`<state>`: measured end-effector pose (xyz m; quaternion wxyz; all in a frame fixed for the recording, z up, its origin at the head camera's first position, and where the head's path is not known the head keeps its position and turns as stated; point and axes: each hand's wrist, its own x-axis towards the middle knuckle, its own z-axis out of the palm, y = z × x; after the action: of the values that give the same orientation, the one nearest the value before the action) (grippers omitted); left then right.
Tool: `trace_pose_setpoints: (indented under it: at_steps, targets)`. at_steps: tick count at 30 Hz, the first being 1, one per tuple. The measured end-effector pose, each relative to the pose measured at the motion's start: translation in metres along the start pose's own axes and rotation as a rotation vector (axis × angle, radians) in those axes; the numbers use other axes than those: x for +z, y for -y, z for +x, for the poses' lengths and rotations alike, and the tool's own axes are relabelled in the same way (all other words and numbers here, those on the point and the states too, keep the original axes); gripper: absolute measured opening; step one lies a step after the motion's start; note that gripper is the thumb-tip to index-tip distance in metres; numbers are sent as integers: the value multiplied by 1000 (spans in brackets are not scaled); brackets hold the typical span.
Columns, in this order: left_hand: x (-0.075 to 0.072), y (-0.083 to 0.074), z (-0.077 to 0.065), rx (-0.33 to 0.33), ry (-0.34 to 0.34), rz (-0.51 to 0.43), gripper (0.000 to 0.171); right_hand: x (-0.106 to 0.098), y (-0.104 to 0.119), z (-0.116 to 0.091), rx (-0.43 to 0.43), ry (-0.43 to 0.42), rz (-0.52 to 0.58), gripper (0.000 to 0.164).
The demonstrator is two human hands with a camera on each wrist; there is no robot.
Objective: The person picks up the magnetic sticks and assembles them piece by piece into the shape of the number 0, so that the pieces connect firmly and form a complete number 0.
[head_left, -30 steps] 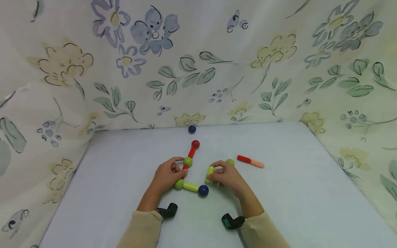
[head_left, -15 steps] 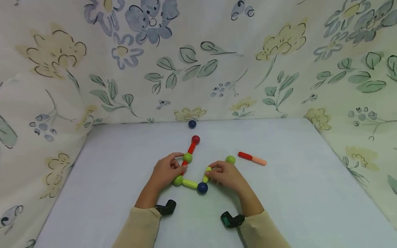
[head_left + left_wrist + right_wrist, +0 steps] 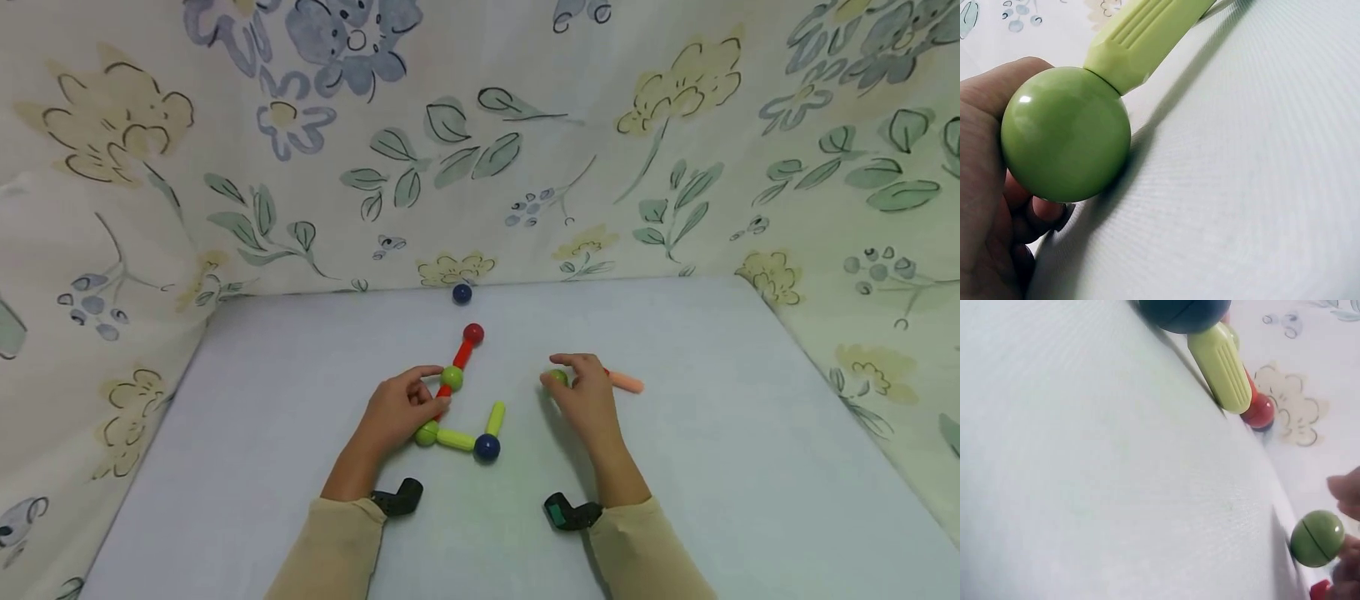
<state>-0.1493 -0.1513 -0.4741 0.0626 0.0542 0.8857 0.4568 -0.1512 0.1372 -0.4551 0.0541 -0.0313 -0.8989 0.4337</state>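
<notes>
A chain of magnetic building rods and balls lies on the table in the head view. From a red ball (image 3: 473,334) it runs through a red rod, an upper green ball (image 3: 452,377), another red rod (image 3: 444,391) and a lower green ball (image 3: 1066,134). A lime rod (image 3: 455,439) links that to a navy ball (image 3: 487,447), from which a second lime rod (image 3: 495,418) points away, its far end free. My left hand (image 3: 392,410) holds the second red rod between thumb and fingers. Around a loose green ball (image 3: 557,378), my right hand (image 3: 590,402) has thumb and fingers spread.
Beyond my right hand lies a peach rod (image 3: 626,382) joined to a red one, mostly hidden by the fingers. Another navy ball (image 3: 462,293) sits at the far edge of the white table (image 3: 300,350), against a floral cloth (image 3: 450,208).
My right hand set the lime rod's end against the navy ball, let it go and moved right to the loose green ball. My left hand kept its hold.
</notes>
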Motion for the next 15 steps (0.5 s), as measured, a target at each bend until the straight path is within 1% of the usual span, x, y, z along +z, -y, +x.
trace_pose_setpoints:
  at_steps: [3,6,10,12,15]
  targets:
    - [0,1,0,7,4,-4,46,2,0,0,35,123,-29,33]
    - [0,1,0,10,12,-3,46,7,3,-1,30,245,-28,33]
    - [-1,1,0,24,19,5,46,13,8,-5,-64,380,-42,38]
    - [-1,1,0,34,21,11,46,16,9,-7,-125,425,-57,40]
    - [0,2,0,39,22,17,45,21,9,-9,-187,474,-71,39]
